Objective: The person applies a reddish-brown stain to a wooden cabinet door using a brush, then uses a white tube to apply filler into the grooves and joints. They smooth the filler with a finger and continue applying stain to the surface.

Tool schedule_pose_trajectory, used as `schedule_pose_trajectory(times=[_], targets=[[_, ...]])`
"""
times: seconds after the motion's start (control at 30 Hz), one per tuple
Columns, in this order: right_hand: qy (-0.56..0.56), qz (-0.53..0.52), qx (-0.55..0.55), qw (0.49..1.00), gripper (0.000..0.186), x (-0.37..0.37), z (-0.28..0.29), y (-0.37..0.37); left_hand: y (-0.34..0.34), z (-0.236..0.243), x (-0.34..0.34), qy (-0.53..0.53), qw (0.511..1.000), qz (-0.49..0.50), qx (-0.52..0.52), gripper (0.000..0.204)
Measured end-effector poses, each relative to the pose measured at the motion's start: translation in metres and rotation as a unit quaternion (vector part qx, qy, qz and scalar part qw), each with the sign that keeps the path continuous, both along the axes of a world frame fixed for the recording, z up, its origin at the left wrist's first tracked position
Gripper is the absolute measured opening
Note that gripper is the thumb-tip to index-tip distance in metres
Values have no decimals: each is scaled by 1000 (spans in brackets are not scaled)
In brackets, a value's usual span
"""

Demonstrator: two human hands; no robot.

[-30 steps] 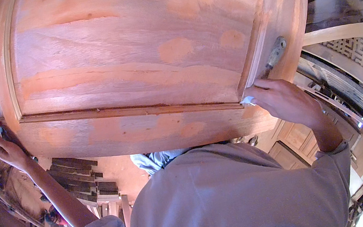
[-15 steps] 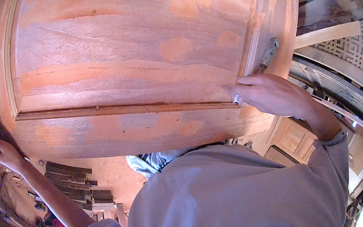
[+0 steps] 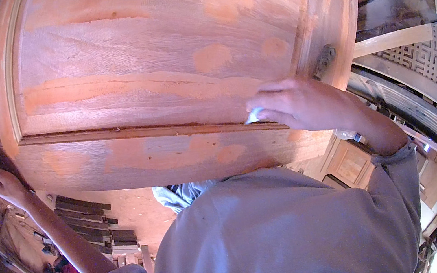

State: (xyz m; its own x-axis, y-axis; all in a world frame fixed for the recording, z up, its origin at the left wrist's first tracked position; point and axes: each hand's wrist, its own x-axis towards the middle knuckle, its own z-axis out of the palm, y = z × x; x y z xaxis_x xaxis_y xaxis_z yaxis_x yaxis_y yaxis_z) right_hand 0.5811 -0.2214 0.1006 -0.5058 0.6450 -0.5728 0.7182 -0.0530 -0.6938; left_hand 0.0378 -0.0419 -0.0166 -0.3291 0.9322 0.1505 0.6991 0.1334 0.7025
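A large reddish wooden door panel [image 3: 160, 60] with pale filler patches lies flat in front of me, filling the upper view. My left hand [image 3: 1, 181] grips its left edge near the corner. My right hand [image 3: 304, 103] rests on the panel's lower rail by the raised moulding strip [image 3: 143, 131], fingers pinched on a small white piece [image 3: 254, 115], possibly folded sandpaper or a cloth. A dark metal hinge [image 3: 324, 60] sits on the panel's right stile just above that hand.
Stacked dark wood strips [image 3: 91, 219] lie on the floor below left. More carved door frames and panels [image 3: 422, 87] lean at the right. My grey shirt [image 3: 280, 235] fills the lower middle.
My right hand has slid leftward along the moulding, away from the hinge. The left hand stays on the panel's left edge. The view has tilted slightly.
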Motion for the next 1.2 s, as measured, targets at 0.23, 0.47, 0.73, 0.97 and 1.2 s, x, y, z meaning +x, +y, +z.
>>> schedule_pose_trajectory(times=[0.23, 0.47, 0.73, 0.97, 1.2], targets=[[185, -414, 91, 887, 23, 3, 10, -29, -31, 43, 49, -89, 980, 37, 173, 30], [304, -471, 62, 826, 24, -73, 27, -89, -217, 99, 263, -418, 867, -235, -135, 47], [6, -394, 183, 901, 11, -74, 16, -116, -238, 98, 292, -406, 852, -269, -193, 41], [-385, -513, 341, 687, 57, 110, -22, -119, -217, 84, 244, -439, 894, -94, 16, 33], [-164, -557, 276, 766, 53, 80, -39, -99, -219, 84, 212, -419, 905, -16, 71, 33]])
